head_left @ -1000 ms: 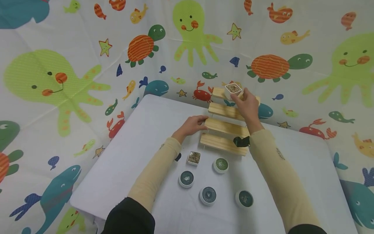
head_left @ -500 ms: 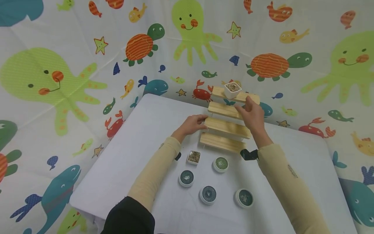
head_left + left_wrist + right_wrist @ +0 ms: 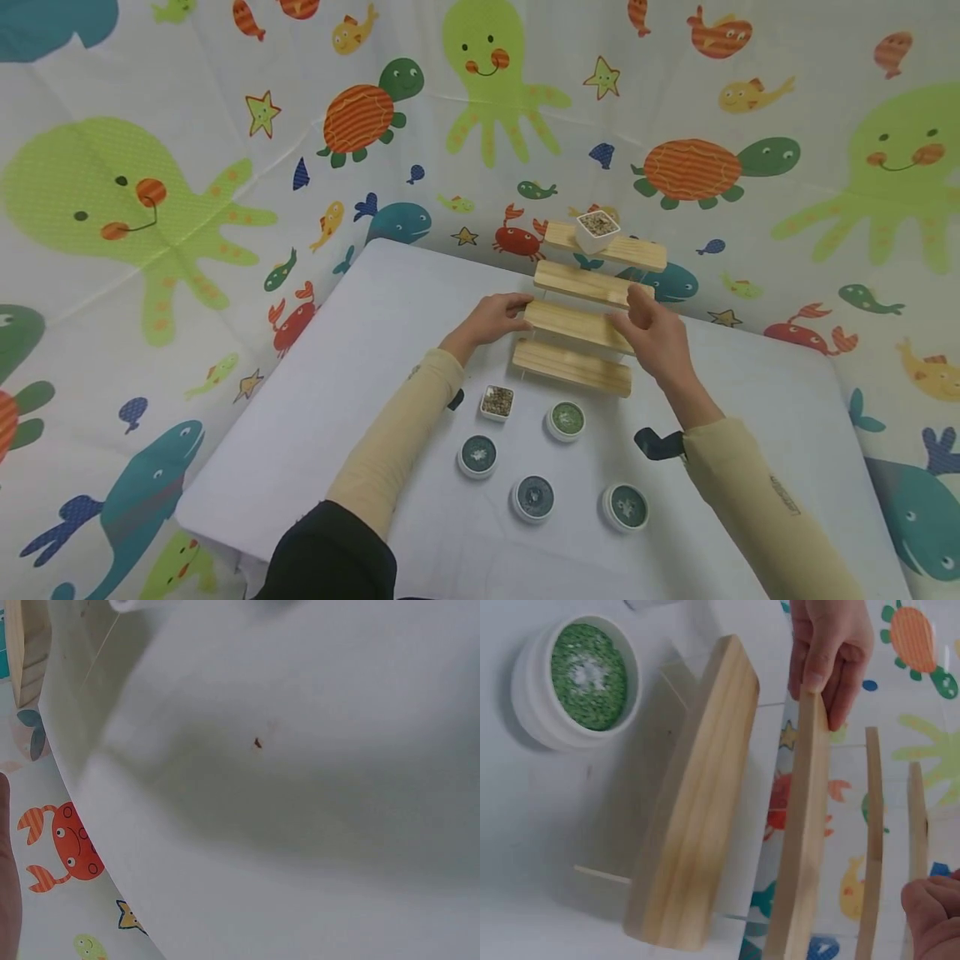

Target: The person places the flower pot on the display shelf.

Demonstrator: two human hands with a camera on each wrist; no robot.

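Observation:
A stepped display stand has several pale wooden boards on clear supports. My left hand pinches the left end of the second board from the front; the right wrist view shows its thumb against the board's end. On the top board sits a white square pot of brown grains, with no hand on it. My right hand is at the right ends of the middle boards, fingers loosely bent, holding nothing that I can see. Whether it touches a board is unclear.
A second square pot of grains stands before the stand. Near it are a round pot with green grains and several round pots with dark contents, one a dark pot to the right. A sea-animal cloth hangs behind the white table.
My right hand let go of the square pot on the top board, then drew back down and to the right. My left hand stayed at the board's left end.

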